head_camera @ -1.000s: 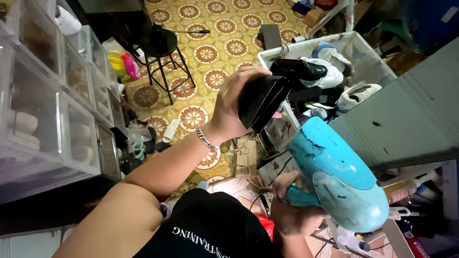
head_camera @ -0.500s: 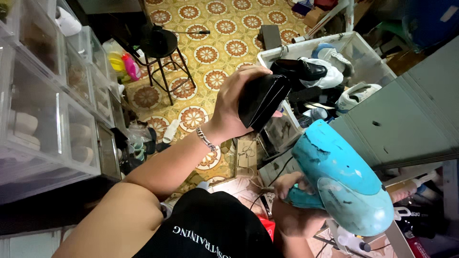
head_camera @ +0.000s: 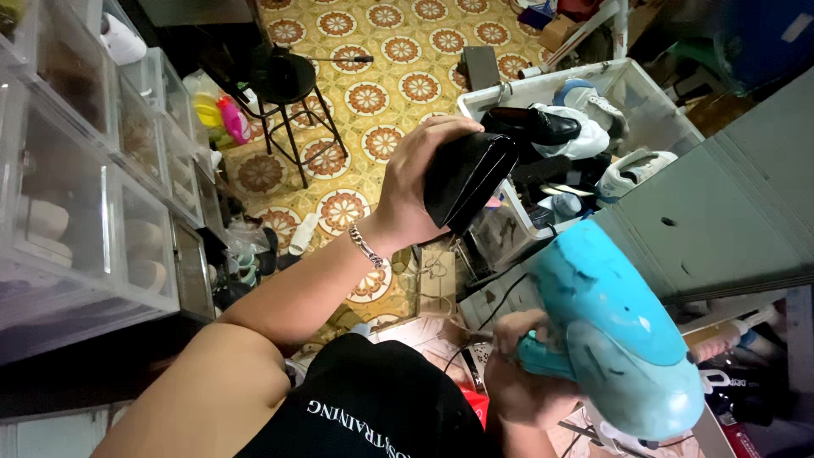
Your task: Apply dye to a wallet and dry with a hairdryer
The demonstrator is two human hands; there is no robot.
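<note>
- Black leather shoe (head_camera: 465, 176), glossy and dark, is held up in the air in front of the person's chest, above the patterned yellow tiled floor (head_camera: 356, 93) and just beside the white plastic crate (head_camera: 644, 93).
- Left hand (head_camera: 420, 182) is closed around the shoe from the side, fingers curled over its upper edge and thumb beneath; a silver chain bracelet (head_camera: 366, 246) sits at that wrist.
- Right hand (head_camera: 521, 382) is clamped on the handle of a turquoise plastic hair dryer (head_camera: 615, 331), low in the view and close to the body.
- The dryer's wide barrel slants up toward the shoe; its mouth is near the shoe but apart from it, and a dark cord hangs by the handle.
- The two hands are well apart, the left one high and the right one low.
- The white crate behind the shoe holds another black shoe (head_camera: 534, 125), a white cloth and other footwear.
- A grey-green metal surface (head_camera: 729, 212) lies to the right of the dryer.
- Clear plastic storage boxes (head_camera: 93, 203) are stacked along the left edge of the view, with pale shoes dimly visible inside.
- A black round stool (head_camera: 284, 85) stands on the tiles further off.
- The person wears a black shirt (head_camera: 373, 407) with white lettering.
</note>
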